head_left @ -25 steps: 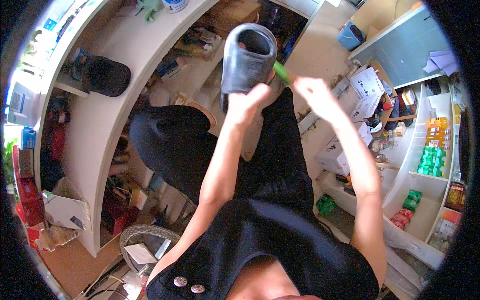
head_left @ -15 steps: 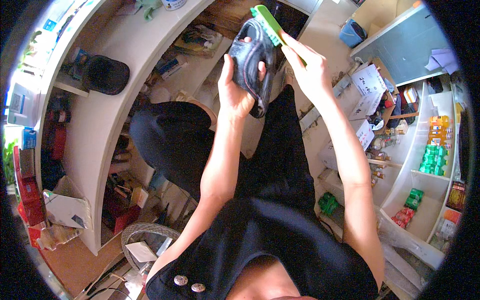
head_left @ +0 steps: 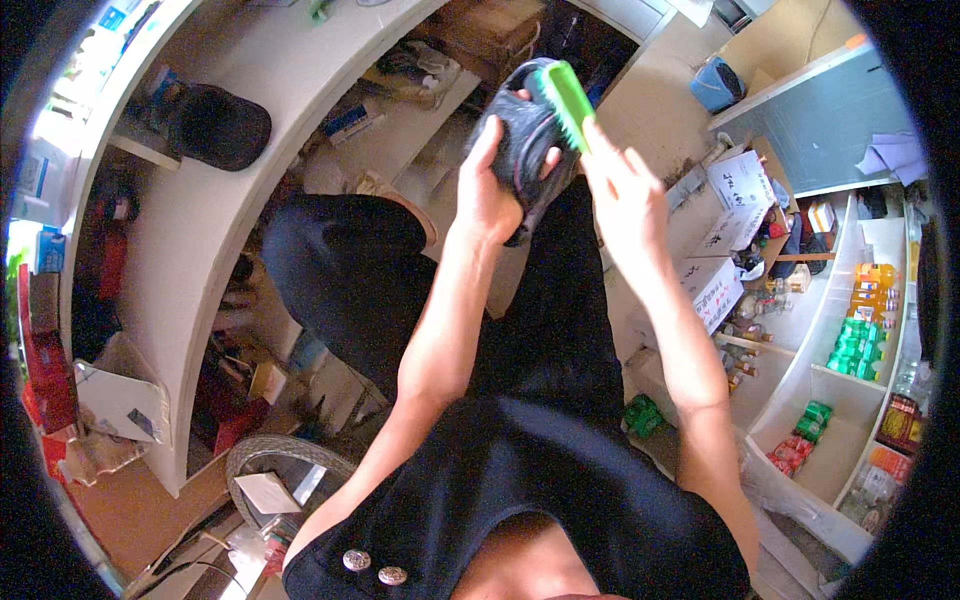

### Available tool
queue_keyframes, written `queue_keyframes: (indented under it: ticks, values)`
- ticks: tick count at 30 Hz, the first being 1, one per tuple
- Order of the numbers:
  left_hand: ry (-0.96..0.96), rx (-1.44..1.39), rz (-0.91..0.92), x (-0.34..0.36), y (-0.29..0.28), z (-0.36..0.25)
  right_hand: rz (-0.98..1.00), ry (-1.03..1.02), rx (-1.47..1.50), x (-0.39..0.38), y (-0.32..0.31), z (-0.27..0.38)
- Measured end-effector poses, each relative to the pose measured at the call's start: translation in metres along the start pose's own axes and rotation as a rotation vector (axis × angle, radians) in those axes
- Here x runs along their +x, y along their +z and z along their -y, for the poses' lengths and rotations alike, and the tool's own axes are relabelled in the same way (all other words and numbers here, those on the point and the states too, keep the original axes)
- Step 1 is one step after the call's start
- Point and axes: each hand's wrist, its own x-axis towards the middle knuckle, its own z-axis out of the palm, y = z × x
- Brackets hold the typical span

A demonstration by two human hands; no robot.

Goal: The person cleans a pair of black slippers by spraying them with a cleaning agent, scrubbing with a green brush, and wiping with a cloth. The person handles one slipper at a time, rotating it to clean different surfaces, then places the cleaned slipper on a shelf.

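A black sandal (head_left: 527, 150) is held up in front of my lap, its worn-looking upper facing me. My left hand (head_left: 490, 195) is closed round it from below, with fingertips showing through its gaps and the thumb along its left side. A green scrubbing brush (head_left: 568, 100) rests its pale green bristles against the sandal's right side. Its handle is gripped by my right hand (head_left: 625, 185), closed with the fingers pointing up along it.
A white counter (head_left: 290, 120) curves along the left, with a black cap (head_left: 222, 127) on it. To the right stand white cartons (head_left: 740, 185) and a shelf unit (head_left: 835, 440) of bottles. A wheel (head_left: 245, 470) lies at lower left; a blue bin (head_left: 717, 85) stands at the far right.
The brush has moved down across the sandal, from its upper edge to its right side. My right hand has come lower, and the sandal sits slightly lower and further right.
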Motion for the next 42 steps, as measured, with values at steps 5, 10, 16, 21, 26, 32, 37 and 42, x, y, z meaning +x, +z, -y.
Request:
queue_keyframes:
  ticks: [5,10,16,21,26,32,37,42]
  values:
    - [-0.044,-0.037,0.055,-0.003,0.004,-0.001,0.080,0.221,0.644,0.035,0.009,-0.040]
    - [-0.061,-0.606,-0.070,0.007,-0.008,0.004,0.385,0.496,1.288,-0.039,0.035,-0.041]
    - [-0.132,-0.550,-0.062,0.002,-0.009,0.012,0.448,0.576,1.333,-0.032,0.033,-0.035]
    - [-0.171,-0.324,-0.032,-0.002,-0.001,0.022,0.423,0.562,1.338,-0.028,0.029,-0.038]
    - [-0.283,0.288,-0.167,-0.021,-0.005,0.007,0.271,0.663,1.323,-0.020,0.019,-0.067]
    - [0.398,1.208,0.096,-0.018,0.004,-0.036,0.762,0.427,0.999,0.005,-0.048,-0.082]
    - [0.005,1.349,0.321,-0.036,0.025,-0.052,1.136,0.227,0.764,0.037,-0.060,-0.080]
    - [0.057,1.593,0.453,-0.040,0.034,-0.050,1.342,0.127,0.678,0.073,-0.074,-0.066]
